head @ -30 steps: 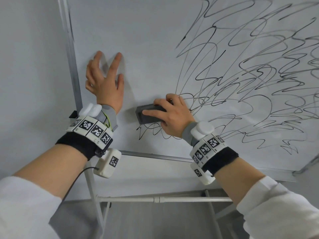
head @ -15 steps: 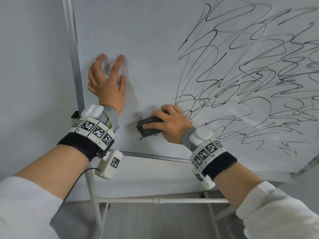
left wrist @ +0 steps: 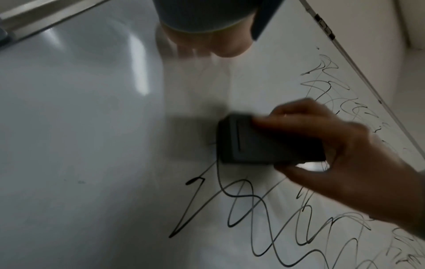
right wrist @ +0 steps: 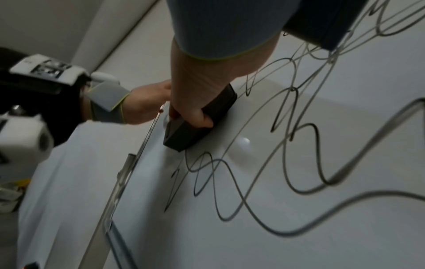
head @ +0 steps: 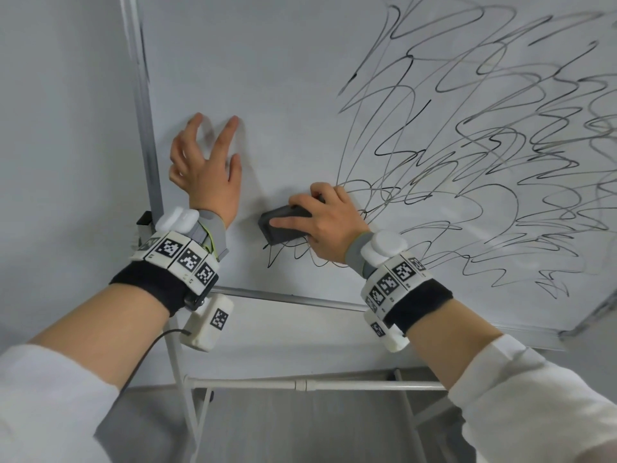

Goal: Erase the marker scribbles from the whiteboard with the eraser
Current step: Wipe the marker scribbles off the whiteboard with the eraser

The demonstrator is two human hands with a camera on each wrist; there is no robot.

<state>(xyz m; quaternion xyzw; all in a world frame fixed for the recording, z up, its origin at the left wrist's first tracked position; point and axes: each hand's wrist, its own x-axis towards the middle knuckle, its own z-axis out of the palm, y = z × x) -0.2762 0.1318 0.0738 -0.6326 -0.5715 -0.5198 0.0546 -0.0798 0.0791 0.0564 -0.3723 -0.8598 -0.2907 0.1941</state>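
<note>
From the head view, the right hand (head: 329, 225) grips the eraser (head: 283, 223) flat against the whiteboard (head: 283, 95), fingers (head: 290, 222) curled over its top and thumb side, at the lower left edge of the scribbles (head: 467, 168); the left hand (head: 207, 172) presses the bare board left of the eraser, fingers spread and straight, holding nothing. Most scribbles lie right of and above the eraser, so the job looks barely begun. To wipe well, I judge the pad should stay fully flat, pressed firmly, and swept in overlapping passes rightward, while the left hand steadies the board. The eraser's long axis runs roughly level along the board, its free end toward the left hand. In the left wrist view the eraser (left wrist: 269, 140) sits just above a zigzag line, its short end facing the camera. In the right wrist view the eraser (right wrist: 200, 120) lies under the palm, its long axis along the hand, with the zigzag beyond its near end.
</note>
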